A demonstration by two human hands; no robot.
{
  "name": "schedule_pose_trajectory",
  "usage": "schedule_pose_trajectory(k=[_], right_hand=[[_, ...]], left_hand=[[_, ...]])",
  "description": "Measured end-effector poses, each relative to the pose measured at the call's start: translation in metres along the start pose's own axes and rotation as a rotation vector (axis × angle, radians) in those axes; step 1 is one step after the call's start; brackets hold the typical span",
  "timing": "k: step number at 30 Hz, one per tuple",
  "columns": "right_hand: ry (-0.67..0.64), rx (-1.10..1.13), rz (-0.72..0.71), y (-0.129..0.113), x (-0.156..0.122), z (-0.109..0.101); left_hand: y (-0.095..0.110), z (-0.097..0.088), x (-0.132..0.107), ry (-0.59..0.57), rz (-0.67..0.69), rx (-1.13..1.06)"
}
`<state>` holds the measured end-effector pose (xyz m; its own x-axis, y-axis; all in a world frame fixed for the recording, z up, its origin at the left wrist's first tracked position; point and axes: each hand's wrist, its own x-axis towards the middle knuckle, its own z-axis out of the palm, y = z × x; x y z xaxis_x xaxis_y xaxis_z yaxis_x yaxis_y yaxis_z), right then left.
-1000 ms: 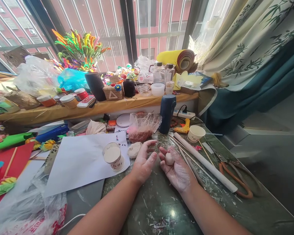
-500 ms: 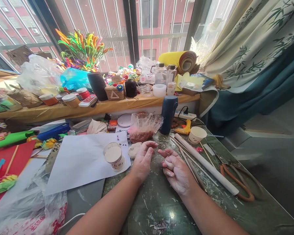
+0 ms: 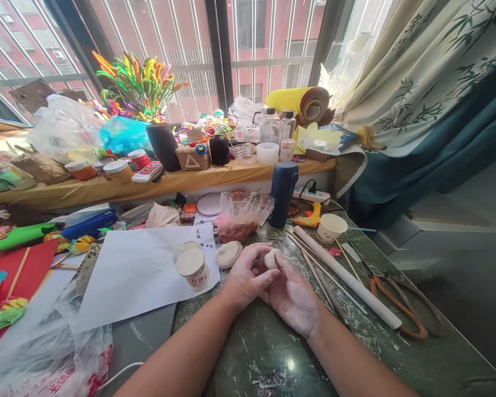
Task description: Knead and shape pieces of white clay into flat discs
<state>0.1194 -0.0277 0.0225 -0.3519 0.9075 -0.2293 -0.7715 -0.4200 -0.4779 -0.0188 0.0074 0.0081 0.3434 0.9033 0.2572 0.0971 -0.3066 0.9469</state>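
Observation:
My left hand (image 3: 248,277) and my right hand (image 3: 293,292) meet above the dark green table (image 3: 268,353), both dusted with white powder. Between their fingers sits a small lump of white clay (image 3: 270,259). The fingers of both hands curl around it, partly covering it. Just left of my left hand lies a larger flattened piece of white clay (image 3: 228,255). Beyond it is a clear plastic bag with reddish-brown material (image 3: 240,223). Paper cups with a pale filling (image 3: 190,263) stand on a white sheet of paper (image 3: 132,275) to the left.
On the right lie a long white rolling pin (image 3: 347,275), thin sticks, and scissors with orange handles (image 3: 400,309). A paper cup (image 3: 332,227), a yellow glue gun (image 3: 312,215) and a dark blue bottle (image 3: 284,193) stand behind. Craft supplies crowd the window ledge (image 3: 231,173).
My hands were apart, with the clay lump in my right hand's fingers. Now they have come together, and the lump is held between both at the fingertips.

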Motion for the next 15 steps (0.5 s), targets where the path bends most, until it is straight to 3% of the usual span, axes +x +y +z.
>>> schedule_pose_trajectory(k=[3, 6, 10, 15], right_hand=[[-0.032, -0.001, -0.040, -0.0030, -0.0029, 0.0026], [-0.036, -0.010, -0.025, -0.0046, -0.0049, 0.0042], [0.055, -0.055, -0.052, 0.0002, -0.0030, 0.0017], [0.138, -0.109, -0.150, 0.0039, -0.0010, -0.0024]], left_hand=[[0.0015, -0.0014, -0.0001, 0.005, -0.020, -0.001], [0.0058, -0.0029, -0.0007, -0.027, 0.041, 0.008], [0.0080, -0.0038, -0.0035, -0.082, 0.095, 0.007], [0.0033, -0.0028, -0.0077, -0.059, 0.013, -0.149]])
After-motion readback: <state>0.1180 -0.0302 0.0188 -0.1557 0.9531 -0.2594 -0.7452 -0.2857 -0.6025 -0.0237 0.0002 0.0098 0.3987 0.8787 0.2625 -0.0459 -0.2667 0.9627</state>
